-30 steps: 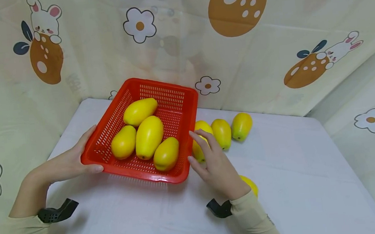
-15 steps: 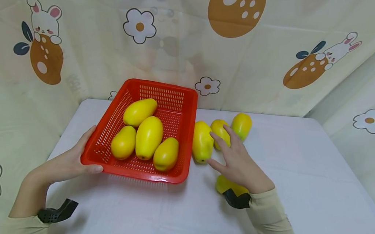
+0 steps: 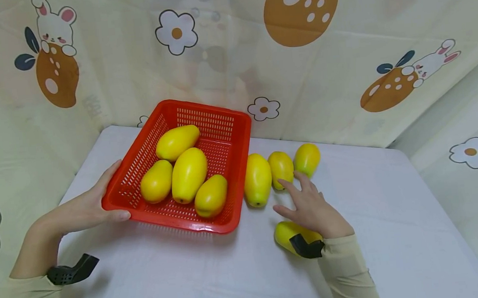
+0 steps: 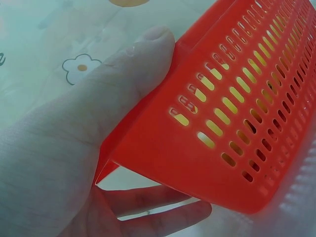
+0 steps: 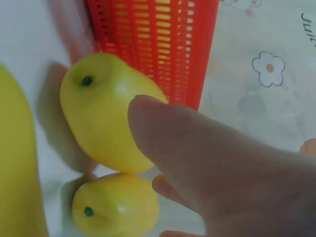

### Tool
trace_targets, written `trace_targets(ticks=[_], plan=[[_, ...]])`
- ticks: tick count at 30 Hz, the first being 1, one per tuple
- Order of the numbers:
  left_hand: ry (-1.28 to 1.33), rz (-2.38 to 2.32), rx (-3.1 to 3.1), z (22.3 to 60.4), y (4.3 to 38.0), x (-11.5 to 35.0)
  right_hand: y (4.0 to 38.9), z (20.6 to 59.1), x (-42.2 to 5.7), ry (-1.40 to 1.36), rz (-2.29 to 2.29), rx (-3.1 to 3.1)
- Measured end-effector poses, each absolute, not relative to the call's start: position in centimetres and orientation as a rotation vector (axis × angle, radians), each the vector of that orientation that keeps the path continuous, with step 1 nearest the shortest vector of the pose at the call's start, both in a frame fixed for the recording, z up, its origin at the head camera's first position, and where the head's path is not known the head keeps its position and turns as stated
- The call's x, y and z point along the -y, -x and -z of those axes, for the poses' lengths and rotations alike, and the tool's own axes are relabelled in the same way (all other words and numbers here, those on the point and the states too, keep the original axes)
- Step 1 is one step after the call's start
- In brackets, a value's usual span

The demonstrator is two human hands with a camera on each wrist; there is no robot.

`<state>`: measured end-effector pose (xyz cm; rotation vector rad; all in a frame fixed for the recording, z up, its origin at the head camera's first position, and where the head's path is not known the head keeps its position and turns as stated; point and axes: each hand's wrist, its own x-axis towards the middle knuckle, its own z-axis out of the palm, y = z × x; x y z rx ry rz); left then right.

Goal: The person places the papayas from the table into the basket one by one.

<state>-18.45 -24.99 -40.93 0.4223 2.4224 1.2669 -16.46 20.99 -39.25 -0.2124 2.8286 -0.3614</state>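
Observation:
A red plastic basket (image 3: 223, 222) with slotted walls stands tilted at the left of the table, with several smooth yellow mangoes (image 3: 189, 175) inside. My left hand (image 3: 87, 203) grips its near-left corner, the thumb lying along the rim (image 4: 192, 34) and the fingers around the outside. Right of the basket, three more yellow mangoes lie in a row: a long one (image 3: 258, 180), a middle one (image 3: 282, 170) and a far one (image 3: 307, 160). My right hand (image 3: 315, 208) hovers just in front of them, fingers spread, holding nothing. Another mango (image 3: 290, 236) lies under the right wrist.
The table (image 3: 182, 284) is covered with a white cloth. A cream curtain (image 3: 326, 86) printed with rabbits and flowers hangs close behind it and along the sides. A black wrist mount (image 3: 307, 246) sits on the right arm, another black mount (image 3: 73, 269) on the left.
My right hand has moved from the basket's right edge rightward and toward me, uncovering the long mango and the near one. The left hand and basket have stayed in place.

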Motion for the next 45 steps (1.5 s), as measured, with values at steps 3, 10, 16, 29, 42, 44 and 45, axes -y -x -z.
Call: trace_targets(ticks=[3,10,16,29,42,44,45], plan=[[-0.424,-1.264,-2.424,41.0,18.4,25.0,16.6,39.4,-21.3,0.191,0.364,-2.789],[-0.46,-1.246,-2.418,40.9,18.4,25.3,16.9,39.8,-21.7,0.154,0.407,-2.716],[-0.459,-1.249,-2.416,40.9,18.4,25.3,17.3,40.7,-21.6,0.163,0.449,-2.684],[-0.403,-1.253,-2.42,40.9,18.5,25.0,18.2,40.8,-21.7,0.175,0.399,-3.016],[-0.417,-1.245,-2.426,41.0,18.5,25.2,19.3,43.0,-22.8,0.311,0.487,-2.91],[-0.418,-1.25,-2.424,41.0,18.5,25.2,19.3,43.1,-22.8,0.292,0.495,-2.903],[-0.418,-1.252,-2.423,41.0,18.5,25.2,19.3,43.1,-22.9,0.278,0.498,-2.899]])
